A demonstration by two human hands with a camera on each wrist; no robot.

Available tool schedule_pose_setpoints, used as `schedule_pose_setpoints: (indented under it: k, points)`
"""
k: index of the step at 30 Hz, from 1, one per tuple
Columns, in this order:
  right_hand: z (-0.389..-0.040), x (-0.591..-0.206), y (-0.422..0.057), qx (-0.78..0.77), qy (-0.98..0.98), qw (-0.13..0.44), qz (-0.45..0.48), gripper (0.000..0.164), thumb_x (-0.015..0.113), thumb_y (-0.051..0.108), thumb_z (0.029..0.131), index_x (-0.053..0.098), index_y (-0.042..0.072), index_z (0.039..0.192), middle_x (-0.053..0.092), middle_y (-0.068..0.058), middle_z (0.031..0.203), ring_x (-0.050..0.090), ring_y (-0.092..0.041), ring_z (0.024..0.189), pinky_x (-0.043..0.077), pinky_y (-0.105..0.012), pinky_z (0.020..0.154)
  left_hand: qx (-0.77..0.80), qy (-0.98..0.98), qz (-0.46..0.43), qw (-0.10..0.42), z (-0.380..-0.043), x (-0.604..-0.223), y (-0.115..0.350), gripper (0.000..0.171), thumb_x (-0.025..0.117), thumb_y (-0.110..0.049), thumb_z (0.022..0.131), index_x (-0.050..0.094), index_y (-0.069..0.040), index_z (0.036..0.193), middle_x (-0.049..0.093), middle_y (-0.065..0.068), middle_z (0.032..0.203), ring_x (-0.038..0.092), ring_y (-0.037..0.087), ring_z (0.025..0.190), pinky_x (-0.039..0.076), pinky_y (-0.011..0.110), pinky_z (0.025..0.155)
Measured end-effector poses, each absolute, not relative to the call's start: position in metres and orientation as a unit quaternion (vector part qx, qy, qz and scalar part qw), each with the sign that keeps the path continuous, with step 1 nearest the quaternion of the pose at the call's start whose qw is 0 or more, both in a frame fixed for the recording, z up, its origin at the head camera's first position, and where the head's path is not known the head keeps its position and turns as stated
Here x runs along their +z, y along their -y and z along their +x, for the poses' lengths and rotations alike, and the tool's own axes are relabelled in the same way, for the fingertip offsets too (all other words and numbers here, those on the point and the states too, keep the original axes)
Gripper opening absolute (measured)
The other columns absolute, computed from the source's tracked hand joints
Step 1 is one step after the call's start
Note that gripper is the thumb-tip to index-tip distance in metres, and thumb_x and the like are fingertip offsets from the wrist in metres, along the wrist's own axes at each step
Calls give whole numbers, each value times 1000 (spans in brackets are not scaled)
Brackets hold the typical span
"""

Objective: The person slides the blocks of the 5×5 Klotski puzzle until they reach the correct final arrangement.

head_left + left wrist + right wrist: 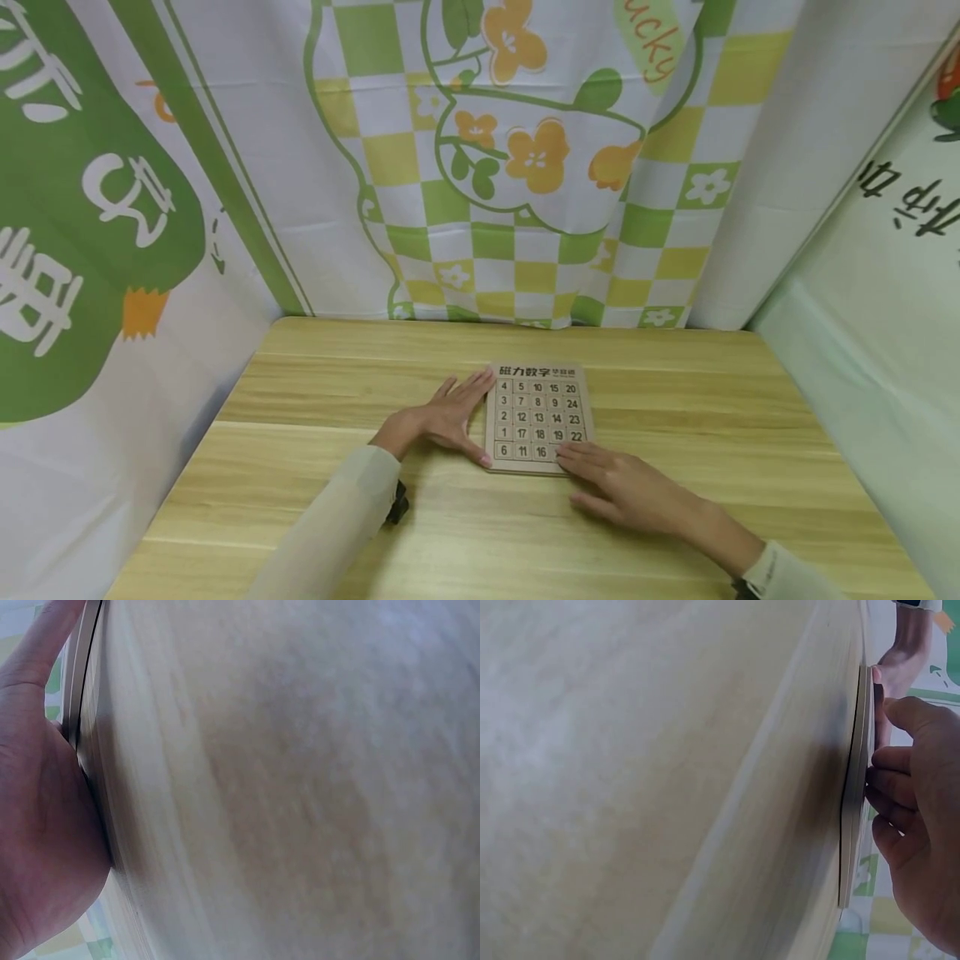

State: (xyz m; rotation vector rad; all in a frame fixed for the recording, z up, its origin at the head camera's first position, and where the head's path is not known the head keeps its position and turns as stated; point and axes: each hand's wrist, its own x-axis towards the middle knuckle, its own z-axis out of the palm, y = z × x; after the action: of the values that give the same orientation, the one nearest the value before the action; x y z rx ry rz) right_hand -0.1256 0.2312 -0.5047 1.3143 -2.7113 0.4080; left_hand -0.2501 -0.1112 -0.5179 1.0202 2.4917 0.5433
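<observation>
A number slide puzzle (pixel 537 417), a flat square board with rows of numbered tiles and a printed heading, lies on the wooden table. My left hand (pixel 448 417) is spread along its left side, fingertips at the upper left corner and thumb at the lower left one. The fingertips of my right hand (pixel 626 490) rest on the tiles at the lower right corner, covering part of the bottom row. In the right wrist view the fingers of my right hand (pixel 930 802) bend slightly over the board's edge (pixel 853 802). The left wrist view shows my left hand (pixel 45 802) against the board's side.
The wooden table (pixel 300 517) extends around the puzzle on all sides. A green and yellow checked curtain with flowers (pixel 525 208) hangs behind its far edge. Printed cloth (pixel 67 250) hangs on the left and more white cloth (pixel 862 350) on the right.
</observation>
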Motion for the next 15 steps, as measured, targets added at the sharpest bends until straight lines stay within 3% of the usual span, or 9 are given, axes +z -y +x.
schedule_pose_setpoints:
  k: [15]
  points:
    - [-141,-498,-238,136,898,48,416,58,72,36,102,61,1,147,59,-17,152,59,-38,137,51,-54,111,190,-891,364,191,-251,-519,112,141,86,-66,77,-4,-9,170,-10,11,178,-7,28,165,-10,57,130]
